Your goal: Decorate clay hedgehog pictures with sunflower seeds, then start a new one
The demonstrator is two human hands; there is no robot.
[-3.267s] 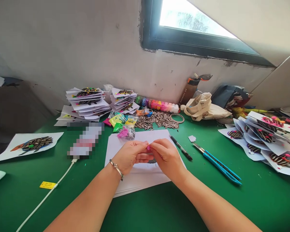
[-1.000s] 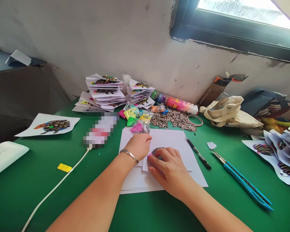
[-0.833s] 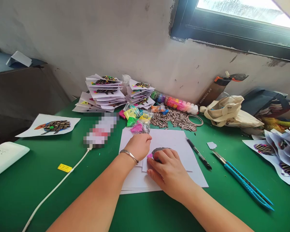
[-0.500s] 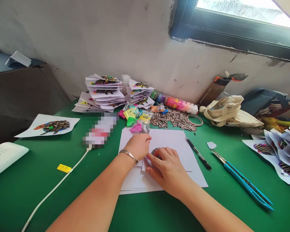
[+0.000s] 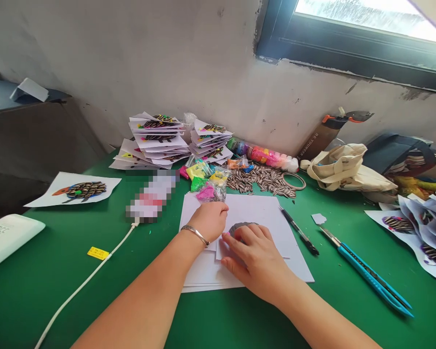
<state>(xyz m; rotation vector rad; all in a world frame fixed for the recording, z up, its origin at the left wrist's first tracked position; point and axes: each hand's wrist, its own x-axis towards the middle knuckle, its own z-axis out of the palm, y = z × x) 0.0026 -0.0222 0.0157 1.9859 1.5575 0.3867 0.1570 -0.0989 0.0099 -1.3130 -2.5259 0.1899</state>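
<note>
White paper sheets (image 5: 294,261) lie stacked on the green table, a smaller piece on top. My right hand (image 5: 252,247) rests palm down over that piece, fingers spread and slightly bent across a flat dark grey clay shape (image 5: 240,227). A bit of pink shows by its index fingertip. To its left is my left hand (image 5: 212,220), wearing a silver bracelet, with fingers curled in; whatever they may hold is hidden. Bags of coloured clay (image 5: 206,193) lie just beyond the left hand, the pink one nearest.
Sunflower seeds (image 5: 263,179) and stacked seed pictures (image 5: 160,138) lie at the back. On the right are a black pen (image 5: 300,231), a blue cutter (image 5: 370,276) and a cloth bag (image 5: 341,167). A white cable (image 5: 83,281) crosses the left side, near a power bank (image 5: 10,240).
My right hand's fingers have shifted slightly, so more of the dark grey shape shows. My left hand stays nearly where it was. The whole view has moved a little.
</note>
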